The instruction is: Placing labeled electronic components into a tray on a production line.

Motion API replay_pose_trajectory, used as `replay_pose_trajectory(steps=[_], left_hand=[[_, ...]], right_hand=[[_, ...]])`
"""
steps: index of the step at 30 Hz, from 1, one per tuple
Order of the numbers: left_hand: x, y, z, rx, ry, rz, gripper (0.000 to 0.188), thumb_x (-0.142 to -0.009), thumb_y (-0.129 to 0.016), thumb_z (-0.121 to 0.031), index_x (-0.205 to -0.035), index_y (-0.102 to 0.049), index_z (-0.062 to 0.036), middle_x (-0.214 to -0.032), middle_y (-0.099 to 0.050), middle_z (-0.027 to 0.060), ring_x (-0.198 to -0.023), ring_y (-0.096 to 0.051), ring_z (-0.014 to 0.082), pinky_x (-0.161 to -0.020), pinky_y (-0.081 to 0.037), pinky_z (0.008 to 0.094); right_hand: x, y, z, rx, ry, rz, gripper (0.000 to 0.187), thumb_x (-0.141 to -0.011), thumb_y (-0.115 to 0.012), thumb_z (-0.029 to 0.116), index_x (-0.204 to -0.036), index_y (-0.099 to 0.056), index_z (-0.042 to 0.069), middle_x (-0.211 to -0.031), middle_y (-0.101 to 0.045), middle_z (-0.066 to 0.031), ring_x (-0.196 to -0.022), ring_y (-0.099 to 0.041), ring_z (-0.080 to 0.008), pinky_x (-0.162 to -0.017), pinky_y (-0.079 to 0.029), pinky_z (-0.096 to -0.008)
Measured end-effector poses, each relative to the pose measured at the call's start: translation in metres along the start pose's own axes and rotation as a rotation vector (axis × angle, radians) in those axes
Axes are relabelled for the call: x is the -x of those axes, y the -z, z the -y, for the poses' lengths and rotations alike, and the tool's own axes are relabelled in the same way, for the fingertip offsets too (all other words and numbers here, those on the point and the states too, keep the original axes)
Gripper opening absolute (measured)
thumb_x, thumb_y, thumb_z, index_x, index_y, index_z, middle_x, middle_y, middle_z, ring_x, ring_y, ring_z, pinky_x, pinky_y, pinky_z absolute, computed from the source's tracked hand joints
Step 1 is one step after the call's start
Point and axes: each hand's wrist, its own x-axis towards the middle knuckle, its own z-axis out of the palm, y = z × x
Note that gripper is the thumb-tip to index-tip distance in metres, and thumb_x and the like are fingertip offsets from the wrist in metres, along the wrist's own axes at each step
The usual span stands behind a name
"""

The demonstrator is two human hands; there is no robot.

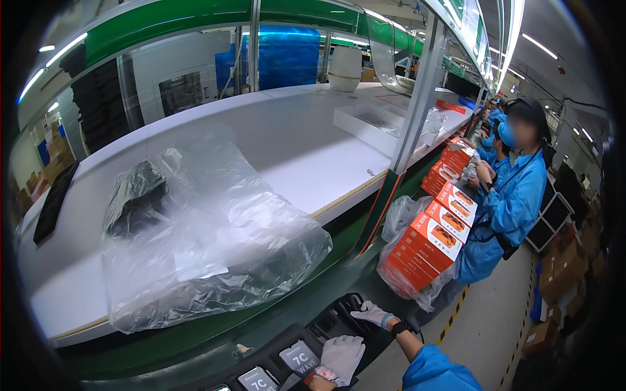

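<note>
Low in the view, a black tray (266,357) holds flat phone-like pieces with pale printed faces, among them a grey-faced phone (299,356). My left hand (343,357), in a pale glove, lies over the tray beside that phone. Its fingers are extended and close together; what is under the palm is hidden. At the tray's far right end, my gloved right hand (374,315) reaches in from the right with thumb and fingers apart. Its fingertips meet the edge of a dark part of the tray (345,305). Whether they grip it is hard to make out.
A clear plastic bag (215,254) covers part of the white bench (306,163) ahead. Orange-and-white boxes (424,251) stand stacked in plastic to the right, close to a person in blue (518,189). A metal post (417,104) rises from the bench edge. Brown cartons (561,277) line the right.
</note>
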Motion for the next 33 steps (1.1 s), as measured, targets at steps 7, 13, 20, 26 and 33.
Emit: replay_pose_trajectory(steps=[7,13,20,26,33], left_hand=[[0.074,0.064,0.006,0.381,0.211,-0.065,0.030,-0.091,-0.055,-0.019,-0.115,-0.060,-0.0018,-0.113,-0.065,0.0169,-0.104,-0.063,0.0317,-0.087,-0.052,0.0397],[0.147,0.058,0.012,0.419,0.642,-0.194,0.032,-0.097,-0.052,-0.021,-0.124,-0.061,-0.0066,-0.119,-0.064,0.0158,-0.112,-0.061,0.0316,-0.096,-0.048,0.0392],[0.192,0.058,0.010,0.492,0.628,-0.299,0.035,-0.099,-0.049,-0.022,-0.129,-0.059,-0.0072,-0.127,-0.062,0.0146,-0.121,-0.056,0.0305,-0.103,-0.044,0.0372],[0.230,0.045,0.027,0.148,0.752,-0.576,0.031,-0.096,-0.053,-0.021,-0.122,-0.062,-0.0063,-0.121,-0.063,0.0147,-0.116,-0.056,0.0322,-0.101,-0.043,0.0388],[0.265,0.051,0.026,-0.356,1.257,-0.586,0.089,-0.056,-0.089,-0.039,-0.128,-0.048,-0.0057,-0.124,-0.054,0.0159,-0.108,-0.052,0.0360,-0.090,-0.044,0.0470]], right_hand=[[-0.004,-0.001,0.001,-0.189,-0.023,-0.268,0.064,-0.070,-0.080,0.052,-0.107,-0.055,0.006,-0.108,-0.060,-0.0168,-0.106,-0.057,-0.0288,-0.092,-0.044,-0.0346],[-0.004,0.001,-0.009,-0.338,0.054,-0.519,0.060,-0.074,-0.083,0.036,-0.114,-0.051,0.004,-0.106,-0.059,-0.0119,-0.101,-0.058,-0.0256,-0.092,-0.046,-0.0351],[0.068,0.008,0.066,-0.461,0.309,-0.538,0.068,-0.082,-0.076,0.022,-0.137,-0.039,0.004,-0.118,-0.057,-0.0178,-0.107,-0.057,-0.0238,-0.085,-0.050,-0.0357],[0.151,-0.018,0.120,-0.812,0.615,-0.006,0.081,-0.090,-0.066,0.034,-0.152,-0.021,0.007,-0.125,-0.057,-0.0256,-0.084,-0.064,-0.0217,-0.074,-0.054,-0.0341],[0.201,-0.090,0.163,-0.931,0.671,0.279,0.086,-0.091,-0.062,0.041,-0.153,-0.016,0.004,-0.140,-0.046,-0.0217,-0.113,-0.059,-0.0252,-0.089,-0.051,-0.0361]])
